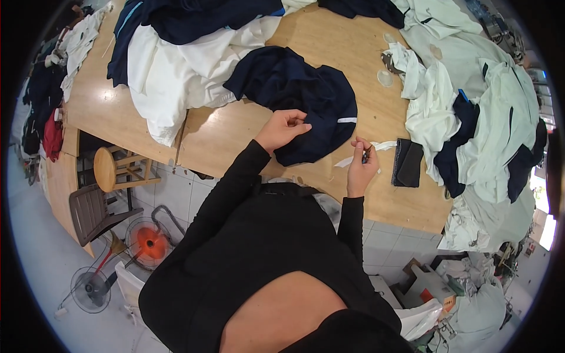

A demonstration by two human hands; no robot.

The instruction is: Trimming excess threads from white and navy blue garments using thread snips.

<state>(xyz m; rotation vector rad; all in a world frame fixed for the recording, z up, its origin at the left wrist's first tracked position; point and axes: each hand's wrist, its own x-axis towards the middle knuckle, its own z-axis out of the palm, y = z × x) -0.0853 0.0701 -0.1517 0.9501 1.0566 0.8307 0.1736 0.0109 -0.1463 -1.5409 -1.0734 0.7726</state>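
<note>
A navy garment (318, 97) lies bunched on the table in front of me, with a short white strip (347, 120) on its right side. My left hand (284, 130) is over its near left part, fingers curled in and thumb close to the fingertips. Whatever it may pinch there is too small to make out. To the right of the garment, my right hand (362, 169) is closed around a small dark metal tool (365, 156), mostly hidden by the fingers. White tape (384, 146) lies on the wood behind that hand.
A dark folded cloth pouch (408, 163) rests right of my right hand. White garments (170, 73) and navy ones (194, 20) are heaped at the far left, pale garments (494, 112) along the right. A wooden stool (106, 169), a chair (94, 212) and fans (150, 242) stand lower left.
</note>
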